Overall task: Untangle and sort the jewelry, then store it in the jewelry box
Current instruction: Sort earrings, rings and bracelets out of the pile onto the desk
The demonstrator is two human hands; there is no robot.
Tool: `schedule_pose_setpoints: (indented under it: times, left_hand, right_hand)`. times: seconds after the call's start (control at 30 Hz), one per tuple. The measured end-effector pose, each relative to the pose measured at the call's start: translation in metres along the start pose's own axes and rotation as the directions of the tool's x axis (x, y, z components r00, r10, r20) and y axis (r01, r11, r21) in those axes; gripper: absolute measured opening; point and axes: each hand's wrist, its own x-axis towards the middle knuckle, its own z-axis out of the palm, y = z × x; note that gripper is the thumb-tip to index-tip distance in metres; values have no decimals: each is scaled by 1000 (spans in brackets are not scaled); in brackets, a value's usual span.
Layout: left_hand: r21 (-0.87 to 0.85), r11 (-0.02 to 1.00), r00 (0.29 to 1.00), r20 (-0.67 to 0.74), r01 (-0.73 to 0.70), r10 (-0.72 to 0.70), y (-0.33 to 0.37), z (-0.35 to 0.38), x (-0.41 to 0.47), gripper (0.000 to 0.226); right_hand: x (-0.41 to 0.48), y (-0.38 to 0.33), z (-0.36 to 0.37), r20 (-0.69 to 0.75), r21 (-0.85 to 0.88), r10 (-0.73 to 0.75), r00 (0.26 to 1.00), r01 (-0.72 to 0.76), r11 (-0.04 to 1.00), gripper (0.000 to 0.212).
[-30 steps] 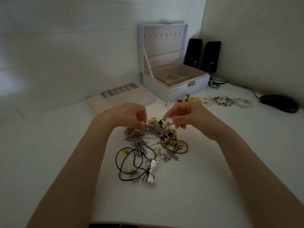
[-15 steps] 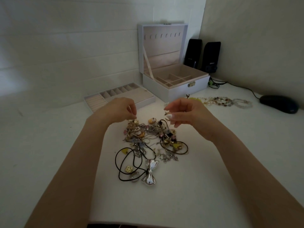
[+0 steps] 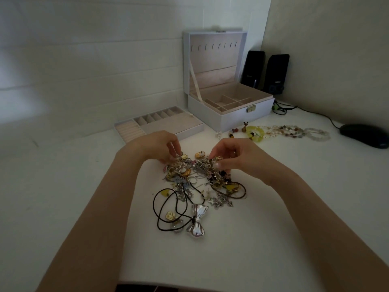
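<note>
A tangled heap of jewelry lies on the white table in front of me: chains, charms, black cords and a silver bow pendant. My left hand pinches pieces at the heap's far left edge. My right hand pinches a chain at its far right edge. The white jewelry box stands open behind the heap, its lid upright and its compartments empty. Its removable tray lies to the left of the box.
Beaded bracelets and a yellow bangle lie in a row to the right of the box. A black mouse with its cable sits at the far right. Two black speakers stand in the corner against the wall.
Both hands lifted apart from the heap half a second ago, then came back down onto its far edge and pinched pieces again.
</note>
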Motion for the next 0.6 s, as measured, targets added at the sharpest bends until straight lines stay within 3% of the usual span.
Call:
schedule_pose_setpoints:
  times: [0.2, 0.43, 0.6]
  left_hand:
    - [147, 989, 999, -37, -12, 18, -1, 3, 2, 13]
    - [0, 998, 990, -128, -67, 67, 1, -2, 2, 3]
    - [-149, 984, 983, -169, -100, 74, 6, -2, 1, 3]
  right_hand:
    - [0, 0, 4, 5, -14, -38, 999, 38, 999, 13]
    - [0, 1, 20, 138, -171, -91, 986, 114, 979, 14]
    - [3, 3, 20, 101, -165, -109, 989, 124, 978, 11]
